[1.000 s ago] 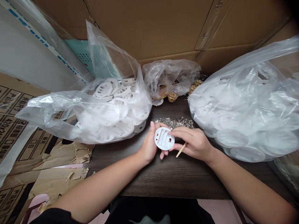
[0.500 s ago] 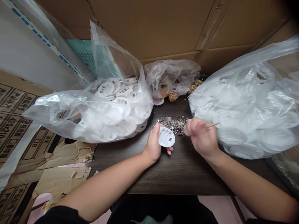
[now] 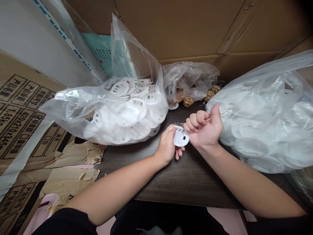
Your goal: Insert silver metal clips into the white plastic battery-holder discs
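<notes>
My left hand (image 3: 167,145) is closed on a white round plastic disc (image 3: 181,141) with slots and a small dark opening, thumb on its upper edge. The disc is tilted with its slotted face toward me. Beside its right edge is my right hand (image 3: 204,127), fingers curled and palm turned up. A thin tan stick (image 3: 224,112) pokes out from behind its thumb; the rest of the stick is hidden. Behind the disc shows part of a pile of small silvery metal pieces (image 3: 179,124). Whether the right fingertips hold one of these pieces, I cannot make out.
Clear plastic bags of white discs stand left (image 3: 119,124) and right (image 3: 264,130) on the dark table (image 3: 156,186). Behind lie a smaller bag (image 3: 190,73) and gold-coloured metal bundles (image 3: 188,101). Cardboard (image 3: 186,29) walls the back; a printed carton (image 3: 26,111) is at left.
My right hand has moved left to the disc and turned its palm up, covering much of the metal pile. The left hand still holds the disc. The whole view has shifted slightly.
</notes>
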`<action>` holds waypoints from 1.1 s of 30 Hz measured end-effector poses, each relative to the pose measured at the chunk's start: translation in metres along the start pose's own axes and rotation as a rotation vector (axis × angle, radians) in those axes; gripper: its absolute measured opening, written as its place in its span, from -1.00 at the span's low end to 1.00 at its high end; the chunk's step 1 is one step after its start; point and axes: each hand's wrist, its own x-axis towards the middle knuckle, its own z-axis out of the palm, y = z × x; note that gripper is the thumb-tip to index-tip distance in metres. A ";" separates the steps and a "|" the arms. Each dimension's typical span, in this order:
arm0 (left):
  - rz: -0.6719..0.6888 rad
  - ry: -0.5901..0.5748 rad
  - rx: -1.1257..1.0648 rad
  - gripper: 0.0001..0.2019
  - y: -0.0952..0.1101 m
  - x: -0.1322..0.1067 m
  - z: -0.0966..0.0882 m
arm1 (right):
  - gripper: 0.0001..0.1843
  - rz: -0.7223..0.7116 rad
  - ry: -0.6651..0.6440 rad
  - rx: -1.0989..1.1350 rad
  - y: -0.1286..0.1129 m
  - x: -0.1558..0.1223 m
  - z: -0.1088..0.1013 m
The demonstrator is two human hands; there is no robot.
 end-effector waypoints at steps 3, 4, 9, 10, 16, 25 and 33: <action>-0.007 0.031 0.041 -0.69 0.001 -0.002 0.001 | -0.15 -0.036 0.006 -0.031 0.001 -0.001 0.002; -0.013 0.041 0.053 -0.69 0.001 -0.002 0.001 | -0.15 -0.039 0.003 -0.039 0.003 -0.002 0.002; -0.029 0.072 0.095 -0.69 0.002 -0.002 0.001 | -0.18 -0.038 0.014 -0.060 0.010 0.001 0.000; -0.029 0.074 0.100 -0.69 0.002 -0.002 0.002 | -0.18 -0.038 0.017 -0.063 0.011 0.001 0.000; -0.029 0.071 0.117 -0.70 0.004 -0.003 0.003 | -0.22 -0.055 -0.007 -0.040 0.011 0.002 -0.003; -0.023 0.075 0.131 -0.70 0.006 -0.004 0.003 | -0.19 -0.057 -0.036 -0.042 0.008 -0.001 -0.005; 0.016 0.087 0.126 -0.72 0.009 -0.005 0.006 | -0.18 -0.033 -0.022 -0.047 0.004 -0.003 -0.004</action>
